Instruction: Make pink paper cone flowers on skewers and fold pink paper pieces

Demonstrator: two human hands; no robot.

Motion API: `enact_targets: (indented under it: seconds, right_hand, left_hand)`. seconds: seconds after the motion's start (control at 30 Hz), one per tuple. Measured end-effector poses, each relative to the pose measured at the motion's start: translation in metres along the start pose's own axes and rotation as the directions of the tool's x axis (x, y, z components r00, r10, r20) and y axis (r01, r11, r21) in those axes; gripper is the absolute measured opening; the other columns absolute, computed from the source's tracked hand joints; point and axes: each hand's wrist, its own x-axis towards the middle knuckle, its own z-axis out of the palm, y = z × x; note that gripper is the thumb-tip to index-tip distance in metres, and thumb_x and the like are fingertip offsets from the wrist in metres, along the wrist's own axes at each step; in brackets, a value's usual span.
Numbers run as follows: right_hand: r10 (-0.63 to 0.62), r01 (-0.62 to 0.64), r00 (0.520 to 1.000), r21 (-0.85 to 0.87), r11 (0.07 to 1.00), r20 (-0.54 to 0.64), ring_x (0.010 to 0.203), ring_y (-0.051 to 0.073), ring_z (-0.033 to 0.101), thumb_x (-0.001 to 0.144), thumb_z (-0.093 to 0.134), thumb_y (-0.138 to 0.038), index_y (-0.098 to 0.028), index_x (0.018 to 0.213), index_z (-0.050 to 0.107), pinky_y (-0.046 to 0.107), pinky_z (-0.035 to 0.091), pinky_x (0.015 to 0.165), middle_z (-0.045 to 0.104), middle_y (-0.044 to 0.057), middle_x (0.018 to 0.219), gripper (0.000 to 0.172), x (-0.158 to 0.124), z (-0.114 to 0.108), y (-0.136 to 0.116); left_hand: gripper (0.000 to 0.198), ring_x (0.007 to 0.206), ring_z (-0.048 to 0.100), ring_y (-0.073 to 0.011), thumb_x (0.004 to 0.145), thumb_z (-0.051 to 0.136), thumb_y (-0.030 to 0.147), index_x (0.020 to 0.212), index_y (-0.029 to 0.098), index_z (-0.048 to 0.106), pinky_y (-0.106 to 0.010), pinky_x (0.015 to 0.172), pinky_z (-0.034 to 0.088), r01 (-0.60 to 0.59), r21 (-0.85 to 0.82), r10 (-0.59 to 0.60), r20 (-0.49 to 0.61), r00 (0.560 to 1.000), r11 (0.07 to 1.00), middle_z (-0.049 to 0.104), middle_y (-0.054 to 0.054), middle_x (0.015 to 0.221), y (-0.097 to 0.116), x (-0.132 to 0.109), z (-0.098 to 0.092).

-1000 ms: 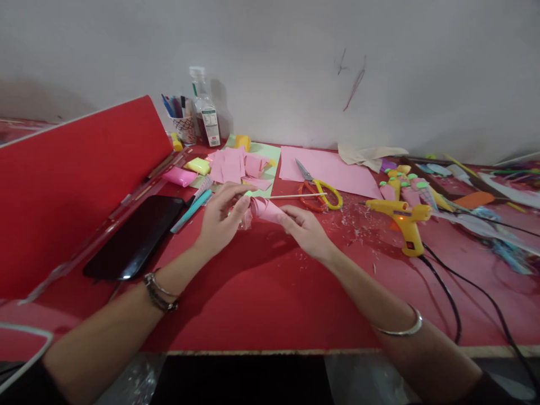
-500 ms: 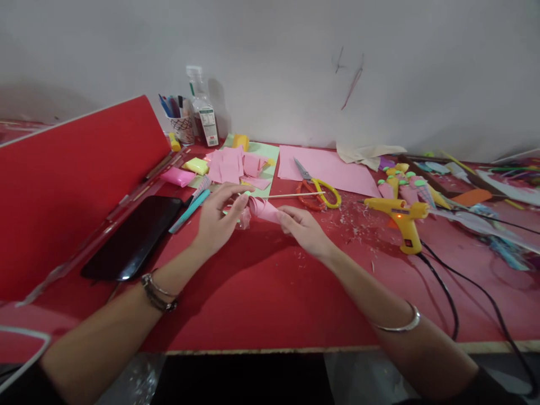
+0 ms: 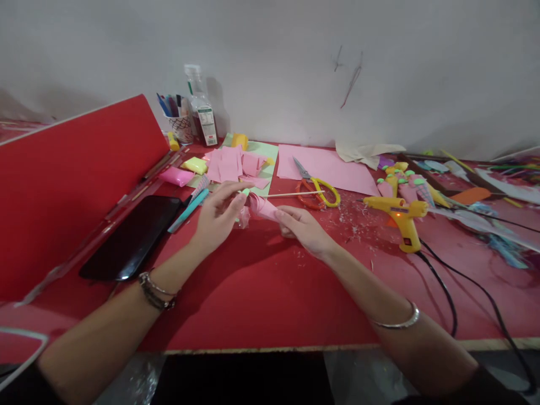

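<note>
My left hand [image 3: 219, 214] is closed, its thumb and fingers pinching a small bright green ball [image 3: 246, 192], which looks like clay, at the wide end of a rolled pink paper cone [image 3: 262, 207]. My right hand [image 3: 306, 228] grips the narrow end of that cone between thumb and fingers. A thin wooden stick [image 3: 295, 194] stretches rightward from behind the cone, passing over the scissors; its left end is hidden, so I cannot tell whether it joins the ball. Below my left fingers lies a small clear plastic wrapper [image 3: 242, 218].
Scissors [image 3: 317, 190] with red and yellow handles lie beyond my hands by pink sheets [image 3: 329, 166]. A yellow glue gun [image 3: 400, 216], its light on, stands right, near several finished cones [image 3: 407, 185]. Left are a black phone [image 3: 135, 236], a bottle [image 3: 205, 115] and a pen cup [image 3: 180, 126].
Both hands keep nearly the same place and hold. The whole view has shifted very slightly; nothing has been let go or picked up.
</note>
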Motion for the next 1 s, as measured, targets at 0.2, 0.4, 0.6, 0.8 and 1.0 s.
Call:
enact_targets:
  seconds: [0.2, 0.4, 0.6, 0.8, 1.0]
  right_hand:
    - [0.071, -0.079, 0.995, 0.097, 0.992, 0.076, 0.042, 0.003, 0.016, 0.067, 0.053, -0.050, -0.015, 0.072, 0.049, 0.020, 0.012, 0.039, 0.023, -0.010, 0.049, 0.036, -0.0015, -0.0007, -0.0011]
    - [0.042, -0.046, 0.997, 0.063, 0.997, 0.064, 0.043, 0.002, 0.020, 0.067, 0.055, -0.046, -0.013, 0.083, 0.053, 0.020, 0.015, 0.040, 0.027, -0.009, 0.051, 0.037, -0.0001, 0.0003, -0.0017]
    - [0.050, -0.055, 0.997, 0.069, 0.996, 0.061, 0.042, 0.003, 0.015, 0.067, 0.054, -0.050, -0.012, 0.080, 0.053, 0.022, 0.010, 0.041, 0.023, -0.010, 0.049, 0.041, -0.0007, 0.0014, -0.0038]
    - [0.024, -0.032, 0.995, 0.082, 0.996, 0.095, 0.043, 0.004, 0.014, 0.073, 0.049, -0.049, -0.011, 0.085, 0.057, 0.022, 0.010, 0.041, 0.019, -0.010, 0.049, 0.040, -0.0008, -0.0015, 0.0003]
    - [0.029, -0.038, 0.993, 0.082, 0.996, 0.118, 0.042, 0.004, 0.014, 0.077, 0.045, -0.047, -0.011, 0.081, 0.057, 0.022, 0.010, 0.041, 0.019, -0.009, 0.047, 0.038, -0.0012, -0.0026, 0.0015]
  left_hand:
    - [0.018, 0.056, 0.049, -0.0082, 0.078, 0.048, 0.029, 0.082, 0.019, 0.062, -0.021, 0.053, 0.042, 0.029, -0.048, -0.028, 0.006, 1.000, 0.998, 0.056, -0.001, 0.073, 0.0012, 0.0000, -0.0004]
    - [0.027, 0.051, 0.049, -0.0076, 0.076, 0.050, 0.042, 0.085, 0.019, 0.061, -0.019, 0.044, 0.042, 0.107, -0.167, -0.103, 0.035, 0.994, 0.980, 0.053, 0.000, 0.068, 0.0017, -0.0002, -0.0004]
    - [0.024, 0.047, 0.050, -0.0076, 0.077, 0.050, 0.039, 0.081, 0.018, 0.062, -0.018, 0.042, 0.042, 0.076, -0.101, -0.078, -0.012, 0.997, 0.992, 0.055, 0.001, 0.060, 0.0019, 0.0001, 0.0014]
    - [0.030, 0.083, 0.058, -0.0148, 0.081, 0.042, 0.040, 0.098, 0.021, 0.059, -0.027, 0.072, 0.048, 0.053, -0.046, -0.055, -0.041, 0.998, 0.998, 0.063, -0.005, 0.096, 0.0012, -0.0003, 0.0003]
    - [0.027, 0.081, 0.059, -0.0146, 0.081, 0.044, 0.036, 0.094, 0.019, 0.062, -0.026, 0.071, 0.047, 0.075, 0.040, -0.075, -0.002, 0.997, 0.996, 0.065, -0.004, 0.090, 0.0005, 0.0001, -0.0003]
